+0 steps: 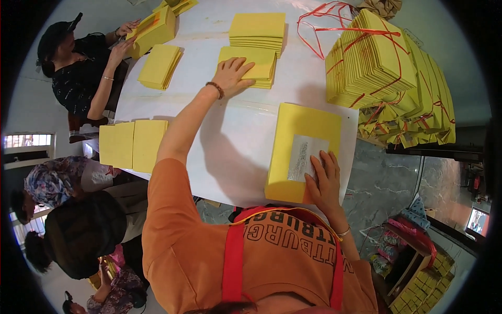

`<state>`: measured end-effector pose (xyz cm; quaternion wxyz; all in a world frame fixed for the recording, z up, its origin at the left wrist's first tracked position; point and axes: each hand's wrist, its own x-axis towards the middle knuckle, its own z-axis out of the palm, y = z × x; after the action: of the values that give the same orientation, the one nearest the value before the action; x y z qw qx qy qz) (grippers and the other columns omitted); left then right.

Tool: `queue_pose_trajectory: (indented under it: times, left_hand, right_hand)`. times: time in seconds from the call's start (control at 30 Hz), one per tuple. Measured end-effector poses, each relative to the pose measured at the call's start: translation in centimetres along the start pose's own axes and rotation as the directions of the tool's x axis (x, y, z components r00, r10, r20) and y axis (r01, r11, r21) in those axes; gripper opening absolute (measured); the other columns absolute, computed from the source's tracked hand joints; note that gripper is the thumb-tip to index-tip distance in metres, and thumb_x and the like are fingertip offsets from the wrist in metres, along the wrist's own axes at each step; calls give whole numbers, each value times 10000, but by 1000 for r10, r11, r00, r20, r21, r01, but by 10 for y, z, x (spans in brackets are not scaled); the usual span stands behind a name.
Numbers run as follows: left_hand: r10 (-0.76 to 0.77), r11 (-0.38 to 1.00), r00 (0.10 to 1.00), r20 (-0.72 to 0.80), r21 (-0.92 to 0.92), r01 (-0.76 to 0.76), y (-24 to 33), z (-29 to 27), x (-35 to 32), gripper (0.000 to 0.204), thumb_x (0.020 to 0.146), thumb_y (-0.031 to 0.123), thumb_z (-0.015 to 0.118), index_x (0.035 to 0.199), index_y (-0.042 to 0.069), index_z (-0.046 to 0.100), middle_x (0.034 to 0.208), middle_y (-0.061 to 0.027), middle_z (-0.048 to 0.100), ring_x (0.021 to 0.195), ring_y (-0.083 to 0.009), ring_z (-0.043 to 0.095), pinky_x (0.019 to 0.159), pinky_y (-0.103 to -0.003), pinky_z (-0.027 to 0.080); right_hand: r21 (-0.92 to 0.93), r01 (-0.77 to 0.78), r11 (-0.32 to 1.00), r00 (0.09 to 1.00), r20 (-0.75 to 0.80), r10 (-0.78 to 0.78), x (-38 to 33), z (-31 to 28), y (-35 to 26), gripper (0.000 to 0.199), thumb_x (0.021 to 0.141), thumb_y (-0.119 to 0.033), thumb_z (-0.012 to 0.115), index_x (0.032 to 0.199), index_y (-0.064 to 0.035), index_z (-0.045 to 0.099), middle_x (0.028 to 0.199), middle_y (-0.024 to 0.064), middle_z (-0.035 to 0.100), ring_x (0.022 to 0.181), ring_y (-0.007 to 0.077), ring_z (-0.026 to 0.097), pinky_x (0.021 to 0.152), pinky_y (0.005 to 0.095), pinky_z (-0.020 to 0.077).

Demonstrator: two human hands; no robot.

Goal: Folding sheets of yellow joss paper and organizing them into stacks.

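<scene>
My left hand (234,75) reaches far forward and lies with fingers spread on a short stack of yellow paper (263,58). Just behind that stack is another yellow paper stack (257,26). Close to me at the table's right side lies a thick yellow paper block (308,118). A silvery grey rectangle with dark fine markings (300,157) shows on its top; whether it is a loose sheet or a plate I cannot tell. Over its right edge rests my right hand (325,175), fingers apart and slightly bent, the palm against the block's side.
Yellow bundles tied with red string (371,57) are piled at the right. Loose red string (314,31) lies beside them. Two yellow stacks (133,146) sit at the left edge, another stack (159,67) farther off. A co-worker (78,73) handles a yellow block (154,34); other people sit at lower left.
</scene>
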<state>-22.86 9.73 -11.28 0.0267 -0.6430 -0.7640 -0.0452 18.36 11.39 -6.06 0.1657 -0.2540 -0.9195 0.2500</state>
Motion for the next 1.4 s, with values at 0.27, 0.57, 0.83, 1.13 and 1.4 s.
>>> queue_pose_trajectory:
  times: [0.27,0.57,0.83,1.13,1.4]
  left_hand:
    - [12,993,998,59,120,-20,-2,-5,3,761,759,402,640,1398,200,281,1382,-118,330,1286,-301,287,1035,-461,250]
    - [41,991,996,84,124,-51,5,-50,9,789,716,331,716,1374,240,290,1341,-102,388,1195,-295,416,951,-462,369]
    - [390,793,871,-299,-371,-483,178,-79,-87,412,706,188,680,1086,66,578,939,-112,603,864,-295,564,725,-410,450]
    - [435,831,890,-134,-322,-455,229,-81,-146,638,681,360,714,1207,55,522,1157,-116,506,993,-295,476,818,-394,385]
    - [339,788,919,-203,-472,-395,232,-79,-150,245,785,207,662,971,50,629,864,-71,605,803,-233,557,691,-318,448]
  right_hand:
    - [0,33,999,998,-53,-33,-1,6,4,425,836,-203,595,1235,-80,513,1339,140,399,1262,383,334,1011,455,309]
    - [-17,83,996,991,-105,-84,0,8,6,417,834,-218,589,1223,-84,524,1322,136,419,1258,365,348,995,451,328]
    - [-13,45,999,992,-117,-47,-7,11,10,409,826,-238,604,1208,-111,534,1321,116,425,1252,349,362,983,439,345]
    - [706,-90,702,988,-25,151,-9,0,43,211,847,-91,597,1053,-45,606,1120,78,611,1272,275,400,1027,369,334]
    - [684,5,729,990,-105,92,-16,10,51,187,894,-122,554,1049,-33,610,1099,76,630,1258,241,423,1016,340,342]
